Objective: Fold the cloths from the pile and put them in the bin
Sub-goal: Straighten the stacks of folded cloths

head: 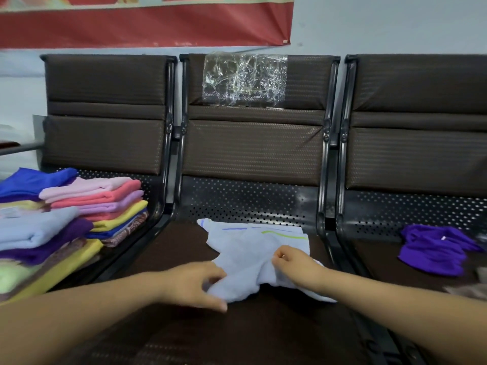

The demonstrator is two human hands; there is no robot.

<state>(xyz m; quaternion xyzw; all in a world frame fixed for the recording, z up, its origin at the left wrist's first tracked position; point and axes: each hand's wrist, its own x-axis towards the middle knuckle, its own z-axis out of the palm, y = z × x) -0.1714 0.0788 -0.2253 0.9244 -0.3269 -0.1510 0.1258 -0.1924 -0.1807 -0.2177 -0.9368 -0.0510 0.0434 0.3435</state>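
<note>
From my head camera, the pale blue cloth point(253, 248) lies on the middle seat point(163, 248), centre of frame. My left hand point(195, 283) pinches its near corner, though blur softens the fingers. My right hand point(292, 260) grips a bunched fold just right of that. Folded cloths point(87, 206) are stacked at left; a purple cloth point(432, 248) sits crumpled at right.

Both forearms bare, reaching forward from the bottom corners and angled inward. Left hand point(196, 283) low and near the middle, fingers curled, thumb and fingertips pinching a fold of the pale cloth point(253, 256). Right hand point(292, 262) just beyond and to the right, knuckles up, fingers bent, pinching the same cloth.
</note>
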